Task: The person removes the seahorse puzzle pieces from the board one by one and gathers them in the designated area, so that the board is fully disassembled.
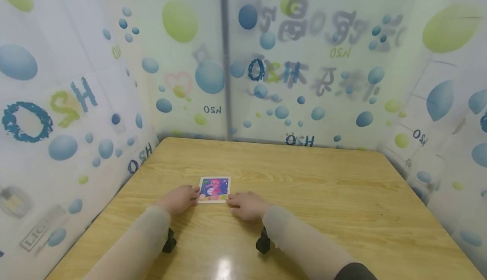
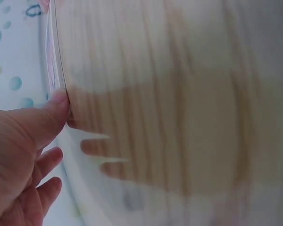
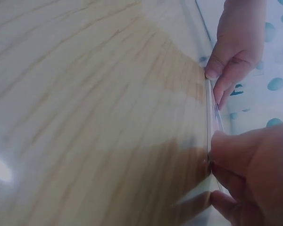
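Observation:
A small square seahorse picture (image 1: 214, 189) with a white border lies on the wooden table, a pink seahorse on a blue and purple ground. My left hand (image 1: 179, 199) holds its left edge, and my right hand (image 1: 249, 205) holds the right edge near the lower corner. From the left wrist, the thumb of the left hand (image 2: 19, 141) presses at the picture's near corner while the lower fingers curl loosely. Both hands show in the right wrist view, with the thumb of the right hand (image 3: 259, 165) against the thin edge of the picture (image 3: 215, 120).
The glossy wooden table (image 1: 304, 187) reflects the hands and a bright light. Curtains (image 1: 323, 81) printed with blue and green drops stand close around its back and both sides. Dark wrist mounts (image 1: 263, 242) hang below the sleeves.

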A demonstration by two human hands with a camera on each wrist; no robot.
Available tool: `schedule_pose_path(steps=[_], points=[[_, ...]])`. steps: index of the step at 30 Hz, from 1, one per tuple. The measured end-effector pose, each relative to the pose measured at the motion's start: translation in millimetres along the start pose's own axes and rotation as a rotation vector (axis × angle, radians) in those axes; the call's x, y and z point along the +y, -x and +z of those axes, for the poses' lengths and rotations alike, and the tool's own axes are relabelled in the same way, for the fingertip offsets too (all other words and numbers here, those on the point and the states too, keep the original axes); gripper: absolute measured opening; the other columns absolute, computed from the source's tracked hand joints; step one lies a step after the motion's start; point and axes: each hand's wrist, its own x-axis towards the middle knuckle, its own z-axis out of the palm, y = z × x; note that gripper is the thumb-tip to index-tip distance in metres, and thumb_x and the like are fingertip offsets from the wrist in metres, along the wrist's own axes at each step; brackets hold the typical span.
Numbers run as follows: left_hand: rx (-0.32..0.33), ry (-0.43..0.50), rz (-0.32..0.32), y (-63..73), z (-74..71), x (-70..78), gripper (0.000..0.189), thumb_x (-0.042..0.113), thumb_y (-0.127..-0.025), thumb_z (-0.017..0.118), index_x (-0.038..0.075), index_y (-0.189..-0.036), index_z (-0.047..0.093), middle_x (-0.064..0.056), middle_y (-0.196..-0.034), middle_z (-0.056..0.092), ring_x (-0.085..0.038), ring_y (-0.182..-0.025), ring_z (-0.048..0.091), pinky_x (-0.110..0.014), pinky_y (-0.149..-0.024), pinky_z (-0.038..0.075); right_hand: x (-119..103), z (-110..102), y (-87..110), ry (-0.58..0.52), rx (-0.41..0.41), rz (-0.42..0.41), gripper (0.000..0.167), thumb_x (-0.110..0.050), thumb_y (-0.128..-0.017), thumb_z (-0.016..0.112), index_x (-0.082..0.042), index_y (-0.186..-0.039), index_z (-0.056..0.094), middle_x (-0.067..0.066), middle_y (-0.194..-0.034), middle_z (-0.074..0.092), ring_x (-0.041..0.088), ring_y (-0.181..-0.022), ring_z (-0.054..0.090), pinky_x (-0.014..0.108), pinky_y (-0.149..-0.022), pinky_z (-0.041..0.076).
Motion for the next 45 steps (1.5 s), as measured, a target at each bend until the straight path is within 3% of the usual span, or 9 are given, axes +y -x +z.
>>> schedule_pose_path(steps=[7, 19, 23, 29, 36, 45], points=[[0.027, -0.029, 0.042, -4.9, 5.1, 13.1, 0.03, 0.018, -0.097, 0.058, 0.006, -0.123, 0.065, -0.013, -0.136, 0.055, -0.04, -0.129, 0.044, -0.053, -0.109, 0.032, 11.1, -6.5, 15.9, -0.011, -0.018, 0.003, 0.043, -0.032, -0.1, 0.05, -0.024, -0.142, 0.05, -0.01, -0.149, 0.04, 0.017, -0.14, 0.032, 0.048, -0.116, 0.018], [0.016, -0.063, 0.069, -12.8, 8.0, 45.0, 0.031, 0.021, -0.097, 0.056, 0.007, -0.123, 0.066, -0.011, -0.135, 0.056, -0.036, -0.13, 0.045, -0.049, -0.11, 0.033, 32.5, -8.8, 42.5, -0.02, -0.009, 0.019, 0.043, -0.032, -0.099, 0.052, -0.023, -0.141, 0.051, -0.009, -0.149, 0.041, 0.019, -0.139, 0.034, 0.052, -0.116, 0.016], [0.037, -0.104, 0.114, -16.4, 11.2, 54.8, 0.03, 0.018, -0.095, 0.058, 0.004, -0.12, 0.067, -0.013, -0.132, 0.058, -0.038, -0.127, 0.048, -0.049, -0.109, 0.035, 39.2, -10.0, 51.5, -0.027, -0.009, 0.029, 0.042, -0.032, -0.1, 0.052, -0.023, -0.141, 0.052, -0.009, -0.148, 0.042, 0.019, -0.139, 0.034, 0.052, -0.116, 0.015], [0.065, -0.145, 0.156, -23.2, 17.1, 68.3, 0.029, 0.017, -0.095, 0.058, 0.003, -0.119, 0.067, -0.013, -0.128, 0.061, -0.036, -0.124, 0.051, -0.045, -0.108, 0.037, 47.5, -12.0, 66.7, -0.036, 0.002, 0.028, 0.041, -0.029, -0.1, 0.051, -0.021, -0.14, 0.053, -0.006, -0.148, 0.043, 0.023, -0.138, 0.036, 0.052, -0.115, 0.018], [0.057, -0.152, 0.151, -29.2, 19.0, 90.8, 0.03, 0.019, -0.096, 0.058, 0.004, -0.119, 0.068, -0.01, -0.129, 0.061, -0.033, -0.126, 0.05, -0.043, -0.108, 0.038, 58.2, -14.1, 86.6, -0.026, 0.021, 0.024, 0.04, -0.024, -0.099, 0.052, -0.016, -0.139, 0.054, -0.001, -0.147, 0.045, 0.026, -0.136, 0.039, 0.054, -0.114, 0.021], [0.062, -0.166, 0.209, -37.9, 27.0, 114.4, 0.026, 0.022, -0.094, 0.062, 0.008, -0.112, 0.072, -0.007, -0.126, 0.063, -0.028, -0.122, 0.055, -0.04, -0.107, 0.039, 72.1, -17.1, 113.8, -0.043, 0.029, 0.033, 0.04, -0.021, -0.099, 0.053, -0.012, -0.138, 0.054, 0.003, -0.146, 0.046, 0.029, -0.135, 0.04, 0.054, -0.113, 0.023]])
